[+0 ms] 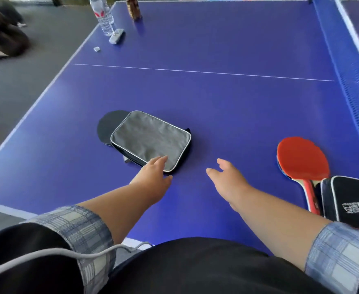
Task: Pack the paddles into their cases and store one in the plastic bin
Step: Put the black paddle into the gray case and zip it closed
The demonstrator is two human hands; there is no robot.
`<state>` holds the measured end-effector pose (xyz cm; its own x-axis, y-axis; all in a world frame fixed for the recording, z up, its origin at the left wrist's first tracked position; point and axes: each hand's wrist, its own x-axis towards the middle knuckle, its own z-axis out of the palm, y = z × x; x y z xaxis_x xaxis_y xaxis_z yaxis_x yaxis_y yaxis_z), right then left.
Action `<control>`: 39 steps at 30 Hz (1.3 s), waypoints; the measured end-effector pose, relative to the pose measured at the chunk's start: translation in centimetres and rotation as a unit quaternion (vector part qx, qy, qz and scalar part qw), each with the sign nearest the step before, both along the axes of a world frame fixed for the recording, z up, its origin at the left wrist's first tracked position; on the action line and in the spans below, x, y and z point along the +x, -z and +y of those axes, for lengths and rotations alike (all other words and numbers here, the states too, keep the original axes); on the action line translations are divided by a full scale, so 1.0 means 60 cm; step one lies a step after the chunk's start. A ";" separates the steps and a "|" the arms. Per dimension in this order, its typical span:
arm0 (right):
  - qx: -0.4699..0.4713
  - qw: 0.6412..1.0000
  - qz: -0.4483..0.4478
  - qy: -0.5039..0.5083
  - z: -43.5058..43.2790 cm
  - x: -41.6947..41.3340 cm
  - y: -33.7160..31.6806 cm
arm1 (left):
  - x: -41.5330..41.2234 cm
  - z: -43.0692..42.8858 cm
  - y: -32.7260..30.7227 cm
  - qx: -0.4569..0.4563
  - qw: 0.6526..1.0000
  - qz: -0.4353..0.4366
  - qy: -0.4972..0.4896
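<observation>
On the blue table [216, 102], packing has barely begun.
Left hand [153, 177] touches the grey case [151, 139] over a black paddle [108, 126], fingers loose; right hand [229, 179] spread, empty. Red paddle [301, 160] uncased; no bin visible.

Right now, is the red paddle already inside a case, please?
No, the red paddle lies bare on the table beside the black case.

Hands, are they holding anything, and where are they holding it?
Nothing is really gripped. The left hand rests its fingertips on the near corner of the grey case. The right hand is open and empty above the table.
</observation>
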<state>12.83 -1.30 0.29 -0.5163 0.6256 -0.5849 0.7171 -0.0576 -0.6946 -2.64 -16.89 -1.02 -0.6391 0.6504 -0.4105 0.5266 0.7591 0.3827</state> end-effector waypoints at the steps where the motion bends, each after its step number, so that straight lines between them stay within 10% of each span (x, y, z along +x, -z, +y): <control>1: -0.011 1.000 -0.001 0.004 -0.018 -0.031 0.008 | -0.032 -0.024 0.003 -0.005 1.000 0.001 -0.009; 19: -0.098 0.964 -0.032 0.243 -0.132 -0.268 0.102 | -0.428 -0.070 0.060 -0.035 0.994 -0.053 -0.087; 39: -0.015 0.957 -0.034 0.287 -0.111 -0.039 0.040 | -0.177 -0.078 0.031 -0.031 0.998 -0.050 0.003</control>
<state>10.48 -7.99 -2.13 -0.0525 0.7772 -0.6270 0.6048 -0.4749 -0.6393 -13.29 -21.57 -2.88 -0.5889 0.6259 -0.5113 0.4926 0.7796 0.3868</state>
